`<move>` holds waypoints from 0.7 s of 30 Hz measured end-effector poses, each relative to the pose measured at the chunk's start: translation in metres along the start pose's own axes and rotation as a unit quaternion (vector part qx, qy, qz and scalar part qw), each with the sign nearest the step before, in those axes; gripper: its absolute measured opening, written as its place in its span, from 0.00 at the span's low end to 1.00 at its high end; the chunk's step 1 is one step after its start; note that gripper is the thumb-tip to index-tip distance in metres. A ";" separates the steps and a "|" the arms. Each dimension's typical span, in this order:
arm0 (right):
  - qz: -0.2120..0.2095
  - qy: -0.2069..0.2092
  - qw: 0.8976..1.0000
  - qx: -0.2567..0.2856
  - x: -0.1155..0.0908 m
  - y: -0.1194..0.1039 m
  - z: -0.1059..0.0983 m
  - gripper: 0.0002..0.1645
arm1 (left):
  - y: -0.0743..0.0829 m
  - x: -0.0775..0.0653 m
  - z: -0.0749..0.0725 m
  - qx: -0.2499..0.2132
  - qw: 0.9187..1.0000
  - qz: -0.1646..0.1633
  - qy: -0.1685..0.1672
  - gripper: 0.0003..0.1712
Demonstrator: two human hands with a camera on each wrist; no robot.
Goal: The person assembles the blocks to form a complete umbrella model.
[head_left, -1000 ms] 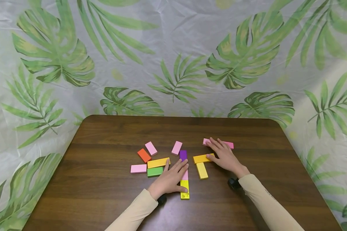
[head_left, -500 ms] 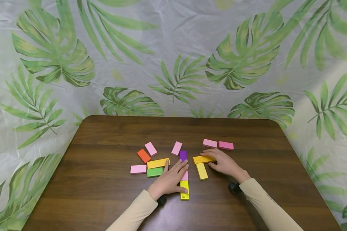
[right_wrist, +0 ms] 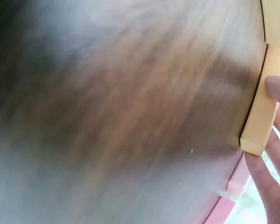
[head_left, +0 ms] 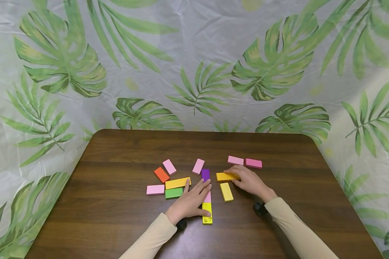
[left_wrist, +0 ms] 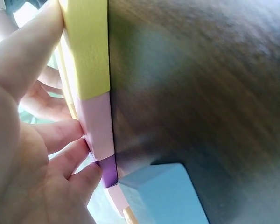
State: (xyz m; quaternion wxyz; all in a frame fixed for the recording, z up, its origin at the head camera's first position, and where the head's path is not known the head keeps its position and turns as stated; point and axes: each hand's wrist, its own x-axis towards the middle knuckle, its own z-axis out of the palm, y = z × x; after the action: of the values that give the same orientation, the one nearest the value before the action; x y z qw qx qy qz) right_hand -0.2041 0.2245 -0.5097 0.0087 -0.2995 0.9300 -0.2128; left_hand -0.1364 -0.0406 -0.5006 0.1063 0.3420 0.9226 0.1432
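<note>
A line of blocks runs toward the person in the head view: a purple block [head_left: 205,174], a pink block [head_left: 208,197] and a bright yellow block [head_left: 207,220]. My left hand [head_left: 188,202] rests on this line with fingers extended. Its thumb touches the yellow block, while fingertips lie on the pink block [left_wrist: 97,123] and purple block [left_wrist: 109,170]. My right hand [head_left: 250,180] pinches the right end of an orange-yellow block [head_left: 224,177], thumb on its near side and fingers on its far side. A pale yellow block [head_left: 226,192] lies just nearer.
Two pink blocks [head_left: 235,160] lie beyond my right hand. Left of the line are a yellow-orange block [head_left: 176,183], a green block [head_left: 173,193], a red-orange block [head_left: 161,175] and several pink blocks [head_left: 155,190]. All lie on a brown wooden table [head_left: 116,223] before a leaf-print cloth.
My right hand has come back from over the far pink blocks and taken hold of the orange-yellow block, which has shifted slightly away from the pale yellow block. My left hand stays put.
</note>
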 end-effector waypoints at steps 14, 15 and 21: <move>0.022 0.018 1.000 -0.003 0.024 -0.002 0.003 0.22 | -0.001 0.000 0.001 0.002 1.000 0.002 0.003 0.52; 0.024 0.016 1.000 -0.005 0.026 -0.003 0.003 0.22 | -0.001 0.000 0.001 0.002 1.000 0.002 0.003 0.52; 0.026 0.028 0.999 -0.007 0.039 -0.008 0.003 0.21 | -0.001 0.001 0.002 0.000 1.000 0.002 0.002 0.52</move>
State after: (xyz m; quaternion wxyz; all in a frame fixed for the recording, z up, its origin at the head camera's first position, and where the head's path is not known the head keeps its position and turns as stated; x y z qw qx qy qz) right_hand -0.2315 0.1957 -0.5053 -0.0138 -0.2696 0.9387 -0.2144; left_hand -0.1374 -0.0405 -0.5029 0.1041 0.3432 0.9223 0.1441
